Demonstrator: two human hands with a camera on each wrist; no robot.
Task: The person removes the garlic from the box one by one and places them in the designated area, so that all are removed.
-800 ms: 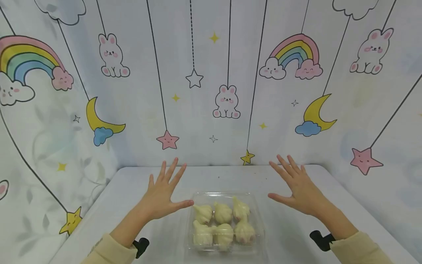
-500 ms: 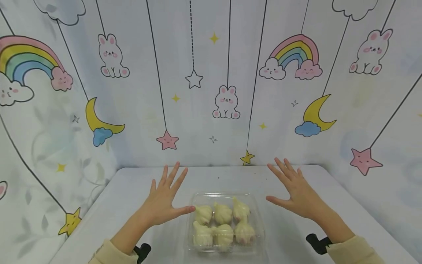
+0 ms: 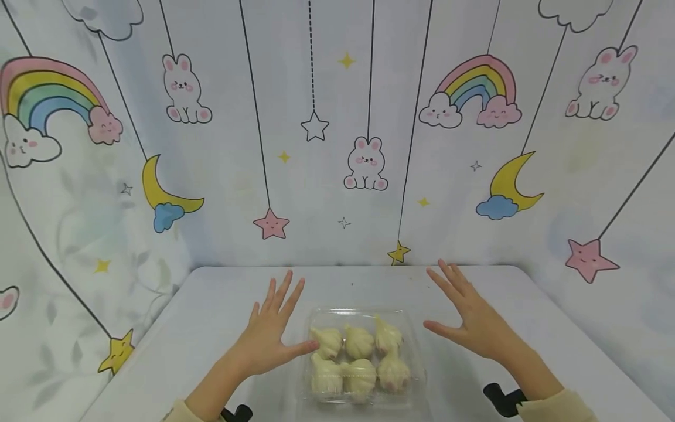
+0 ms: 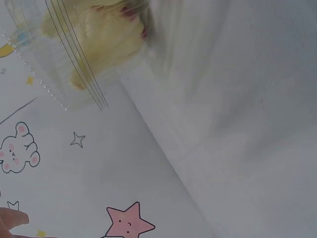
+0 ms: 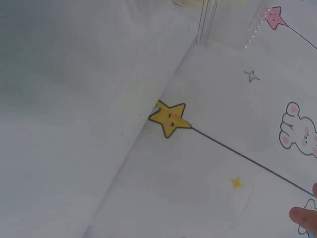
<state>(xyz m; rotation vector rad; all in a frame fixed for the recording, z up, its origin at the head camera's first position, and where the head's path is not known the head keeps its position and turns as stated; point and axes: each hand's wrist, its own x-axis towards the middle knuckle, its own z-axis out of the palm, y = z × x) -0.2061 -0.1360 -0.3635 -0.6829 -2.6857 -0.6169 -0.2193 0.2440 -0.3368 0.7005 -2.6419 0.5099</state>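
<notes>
A clear plastic box (image 3: 413,366) stands on the white table in the head view, its lid appearing to be down. Inside sit several pale garlic bulbs (image 3: 360,343) in two rows. Spread wide, my left hand (image 3: 266,343) is to the left of the box, and its thumb overlaps the box's left edge; whether it touches cannot be told. My right hand (image 3: 477,325) hovers to the right of the box with straight, parted fingers, holding nothing. The left wrist view catches the box (image 4: 94,91) and a fingertip (image 4: 15,218); the right wrist view shows the box's corner (image 5: 225,29).
The white table (image 3: 237,404) ends at a back edge against a cloth wall (image 3: 327,199) printed with rabbits, stars, moons and rainbows. Black wrist straps (image 3: 503,400) show beside the beige sleeves (image 3: 559,407).
Both hands have come down slightly and drawn inward toward the box, the left more than the right. Fingers stay spread. The box and garlic bulbs have not moved on the table.
</notes>
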